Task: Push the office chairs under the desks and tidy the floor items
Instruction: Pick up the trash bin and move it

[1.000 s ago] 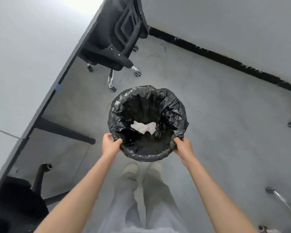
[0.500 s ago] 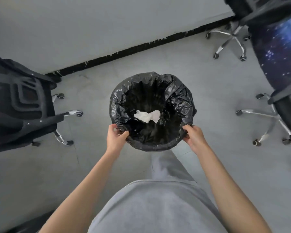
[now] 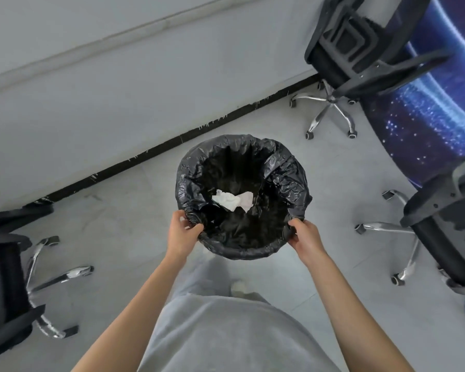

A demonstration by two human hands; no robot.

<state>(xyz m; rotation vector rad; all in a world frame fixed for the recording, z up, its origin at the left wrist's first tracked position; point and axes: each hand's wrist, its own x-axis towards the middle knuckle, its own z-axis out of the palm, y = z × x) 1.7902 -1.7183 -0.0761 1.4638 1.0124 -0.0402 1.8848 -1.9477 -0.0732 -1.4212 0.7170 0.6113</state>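
Note:
A round waste bin [image 3: 285, 167] lined with a black plastic bag hangs in front of me above the grey floor. Crumpled white paper [image 3: 232, 200] lies inside it. My left hand [image 3: 181, 232] grips the near left rim and my right hand [image 3: 305, 238] grips the near right rim. A black office chair [image 3: 360, 47] stands at the upper right against a blue starry surface [image 3: 440, 108]. A second black chair [image 3: 446, 232] is at the right edge. A third chair [image 3: 3, 277] is at the left edge.
A grey wall [image 3: 91, 89] with a black baseboard [image 3: 172, 140] runs diagonally behind the bin. Chrome chair bases with castors [image 3: 330, 114] spread over the floor on both sides. My grey trousers and one shoe [image 3: 239, 287] are below the bin.
I have turned to the right while carrying the bin. The desk and its chair have slid off to the left, and the two chairs by the blue surface have come closer into view.

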